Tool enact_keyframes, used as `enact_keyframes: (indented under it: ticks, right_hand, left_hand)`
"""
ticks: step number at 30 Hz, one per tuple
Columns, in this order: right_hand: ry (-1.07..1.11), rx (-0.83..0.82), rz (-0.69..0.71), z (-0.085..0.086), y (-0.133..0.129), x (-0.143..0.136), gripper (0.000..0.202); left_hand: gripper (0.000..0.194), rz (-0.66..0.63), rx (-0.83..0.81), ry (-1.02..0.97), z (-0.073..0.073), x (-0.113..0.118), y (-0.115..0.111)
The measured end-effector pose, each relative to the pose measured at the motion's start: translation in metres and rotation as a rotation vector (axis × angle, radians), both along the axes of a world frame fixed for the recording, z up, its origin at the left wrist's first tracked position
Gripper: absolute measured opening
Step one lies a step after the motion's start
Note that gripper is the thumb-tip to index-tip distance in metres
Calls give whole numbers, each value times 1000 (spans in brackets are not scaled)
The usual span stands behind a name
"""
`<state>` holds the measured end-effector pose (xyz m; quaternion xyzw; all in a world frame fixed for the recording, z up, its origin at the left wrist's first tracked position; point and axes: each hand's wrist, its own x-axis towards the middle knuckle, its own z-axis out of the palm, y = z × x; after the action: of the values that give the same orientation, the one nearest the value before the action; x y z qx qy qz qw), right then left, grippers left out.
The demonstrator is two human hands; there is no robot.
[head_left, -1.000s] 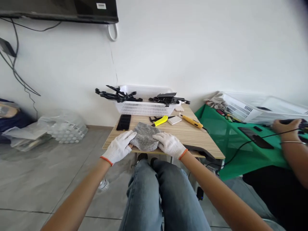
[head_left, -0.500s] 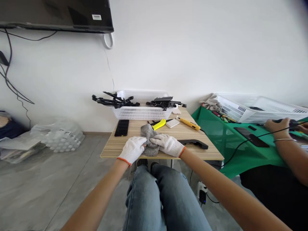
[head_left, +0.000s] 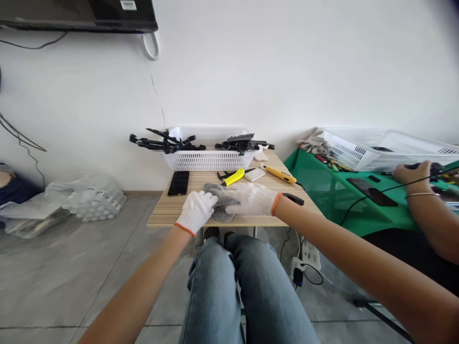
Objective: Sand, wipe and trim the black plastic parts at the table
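Grey, fuzzy-looking cloth (head_left: 223, 213) lies bunched near the front edge of the wood-striped counter (head_left: 165, 216), between and partly beneath two white-gloved hands. It looks light, soft and limp, unlikely to slip against knitted gloves or to break, and it should crease wherever it is pressed; a gathered fold or an edge seems the best place to take hold, since the middle would simply sag. The left hand (head_left: 198, 208) comes in from the near left, knuckles up and fingers bent, its grip closed on the cloth's left side. The right hand (head_left: 251, 198) reaches across from the right, palm down, fingers stretched over the top; whether its grip pinches the fabric or merely rests there cannot be told. Both forearms angle inward, the wrists low. Just beyond the cloth lies a yellow-handled tool (head_left: 234, 177), with a white block (head_left: 255, 175) beside it; a black phone (head_left: 178, 183) lies to the left, and a white basket (head_left: 211, 161) stands behind.
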<state>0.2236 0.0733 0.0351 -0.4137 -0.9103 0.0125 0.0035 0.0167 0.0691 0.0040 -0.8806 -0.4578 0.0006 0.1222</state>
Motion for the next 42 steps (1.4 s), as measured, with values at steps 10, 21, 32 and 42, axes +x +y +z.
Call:
enact_keyframes:
  ticks: [10, 21, 32, 42]
  right_hand:
    - [37, -134, -154, -20, 18, -38, 42]
    - [61, -266, -144, -8, 37, -58, 29]
    - [176, -42, -146, -48, 24, -81, 32]
    - [180, 104, -136, -60, 18, -73, 29]
  left_hand:
    - [32, 21, -22, -35, -3, -48, 3]
    - [26, 141, -60, -117, -6, -65, 1]
    - [23, 368, -443, -380, 4, -64, 9]
    - [30, 370, -362, -246, -5, -61, 7]
